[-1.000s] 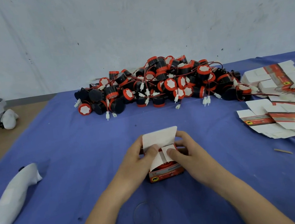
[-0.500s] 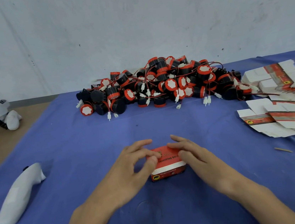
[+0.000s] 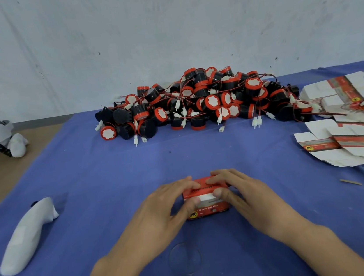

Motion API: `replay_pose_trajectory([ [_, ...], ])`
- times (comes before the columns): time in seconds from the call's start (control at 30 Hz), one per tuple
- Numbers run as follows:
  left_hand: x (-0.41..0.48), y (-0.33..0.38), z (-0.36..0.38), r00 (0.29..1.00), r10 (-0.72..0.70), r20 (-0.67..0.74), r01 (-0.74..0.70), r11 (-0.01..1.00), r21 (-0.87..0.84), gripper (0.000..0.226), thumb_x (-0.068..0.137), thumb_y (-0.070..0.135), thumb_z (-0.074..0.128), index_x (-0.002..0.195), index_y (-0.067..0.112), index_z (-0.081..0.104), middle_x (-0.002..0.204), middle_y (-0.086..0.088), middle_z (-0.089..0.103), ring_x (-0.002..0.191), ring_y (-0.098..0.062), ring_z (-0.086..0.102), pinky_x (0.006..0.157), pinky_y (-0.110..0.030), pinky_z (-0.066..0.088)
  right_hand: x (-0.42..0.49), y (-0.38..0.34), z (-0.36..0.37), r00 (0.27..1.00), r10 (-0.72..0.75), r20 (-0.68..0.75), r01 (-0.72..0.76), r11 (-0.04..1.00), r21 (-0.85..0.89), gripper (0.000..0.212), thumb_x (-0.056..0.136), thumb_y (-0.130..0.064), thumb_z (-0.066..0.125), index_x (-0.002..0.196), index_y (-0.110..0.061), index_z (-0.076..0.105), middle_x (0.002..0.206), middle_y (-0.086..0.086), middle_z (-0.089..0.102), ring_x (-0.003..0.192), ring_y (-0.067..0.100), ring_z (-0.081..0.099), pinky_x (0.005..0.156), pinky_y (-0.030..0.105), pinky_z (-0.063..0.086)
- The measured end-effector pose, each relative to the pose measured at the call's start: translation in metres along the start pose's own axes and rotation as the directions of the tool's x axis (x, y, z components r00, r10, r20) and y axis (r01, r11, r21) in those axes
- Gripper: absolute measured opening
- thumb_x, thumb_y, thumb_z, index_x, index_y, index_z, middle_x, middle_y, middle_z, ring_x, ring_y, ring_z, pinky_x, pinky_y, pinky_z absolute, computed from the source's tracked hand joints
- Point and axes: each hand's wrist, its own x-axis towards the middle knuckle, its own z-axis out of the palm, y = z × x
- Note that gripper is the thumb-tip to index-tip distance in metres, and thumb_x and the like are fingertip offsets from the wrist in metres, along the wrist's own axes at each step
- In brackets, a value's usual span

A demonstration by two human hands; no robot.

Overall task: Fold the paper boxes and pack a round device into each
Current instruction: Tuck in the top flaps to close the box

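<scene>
Head: device pile (image 3: 206, 102) beyond box (image 3: 207, 200), flat cartons (image 3: 342, 145) right, maybe controller (image 3: 28, 234) left

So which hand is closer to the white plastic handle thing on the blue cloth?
Left. The left hand holds the small red paper box on the side toward the white plastic handle; the right hand holds its other side, farther away.

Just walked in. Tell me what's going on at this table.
A person is packing boxes. The left hand and right hand hold a closed small red box on the blue cloth, fingers over its top, thumbs against its front. Its contents are hidden. A heap of round devices waits behind it, and flat unfolded boxes lie to the right.
</scene>
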Motion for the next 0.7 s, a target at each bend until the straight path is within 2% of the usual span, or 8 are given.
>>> replay_pose_trajectory([
  [0.07,0.002,0.0,0.0,1.0,0.004,-0.011,-0.005,0.999,-0.05,0.035,0.091,0.066,0.041,0.124,0.058,0.05,0.127,0.046,0.049,0.122,0.015,0.046,0.096,-0.011,0.041,0.001,0.0,0.001,0.999,0.008,-0.047,-0.008,1.0,0.007,0.04,0.091,-0.069,0.034,0.119,-0.051,0.055,0.127,-0.031,0.053,0.11,0.004,0.06,0.091,0.033,0.051],
  [0.13,0.003,0.0,0.001,1.0,-0.006,-0.02,0.004,0.993,-0.119,0.034,0.091,0.064,0.044,0.124,0.061,0.054,0.13,0.043,0.051,0.126,0.014,0.046,0.102,-0.018,0.043,0.002,0.001,0.001,0.998,0.005,-0.058,-0.005,1.0,0.001,0.042,0.091,-0.069,0.035,0.119,-0.049,0.058,0.126,-0.031,0.054,0.111,0.004,0.059,0.093,0.032,0.051],
  [0.27,-0.001,-0.006,0.003,0.999,0.016,0.034,-0.012,0.992,-0.127,0.037,0.091,0.062,0.044,0.128,0.066,0.049,0.143,0.04,0.039,0.135,0.013,0.036,0.11,-0.027,0.041,-0.004,0.001,0.0,1.0,-0.008,0.007,0.007,0.996,0.087,0.03,0.09,-0.066,0.043,0.117,-0.059,0.055,0.135,-0.039,0.044,0.114,-0.008,0.056,0.088,0.012,0.046],
  [0.37,-0.004,-0.006,0.002,0.998,0.037,0.042,-0.034,0.997,-0.066,0.037,0.093,0.062,0.04,0.129,0.068,0.044,0.147,0.039,0.035,0.137,0.012,0.033,0.108,-0.025,0.042,-0.007,0.002,-0.001,1.0,-0.014,0.022,0.013,0.997,0.08,0.028,0.09,-0.067,0.043,0.116,-0.064,0.054,0.141,-0.044,0.034,0.119,-0.011,0.051,0.086,0.006,0.043],
  [0.43,-0.006,-0.005,0.001,0.997,0.069,0.022,-0.069,0.997,0.016,0.039,0.094,0.061,0.037,0.133,0.065,0.043,0.149,0.037,0.034,0.137,0.012,0.03,0.108,-0.021,0.039,-0.008,0.002,-0.001,0.999,-0.045,0.018,0.045,0.999,0.001,0.031,0.093,-0.065,0.04,0.121,-0.063,0.052,0.149,-0.043,0.027,0.131,-0.013,0.04,0.094,0.007,0.042],
  [0.53,-0.009,-0.004,-0.001,0.991,0.134,0.011,-0.134,0.977,0.165,0.043,0.098,0.057,0.036,0.14,0.055,0.046,0.154,0.031,0.03,0.14,0.011,0.024,0.109,-0.017,0.033,-0.008,0.001,0.002,0.991,-0.132,-0.025,0.13,0.99,-0.056,0.029,0.096,-0.058,0.04,0.118,-0.054,0.059,0.143,-0.04,0.041,0.136,-0.01,0.037,0.106,0.011,0.035],
  [0.6,-0.01,-0.004,-0.001,0.988,0.154,0.006,-0.152,0.965,0.211,0.046,0.097,0.057,0.041,0.142,0.047,0.048,0.155,0.025,0.033,0.14,0.007,0.029,0.11,-0.02,0.035,-0.008,0.001,0.003,0.991,-0.136,-0.02,0.135,0.99,-0.04,0.026,0.093,-0.058,0.044,0.112,-0.053,0.061,0.136,-0.04,0.047,0.136,-0.013,0.035,0.108,0.009,0.03],
  [0.7,-0.01,-0.004,0.002,0.982,0.188,-0.03,-0.175,0.953,0.246,0.045,0.098,0.052,0.05,0.139,0.037,0.056,0.149,0.015,0.047,0.134,-0.006,0.046,0.104,-0.033,0.047,-0.007,0.003,0.001,0.993,-0.117,0.013,0.117,0.993,-0.03,0.029,0.088,-0.056,0.053,0.116,-0.059,0.055,0.136,-0.045,0.044,0.137,-0.018,0.031,0.107,0.005,0.026],
])
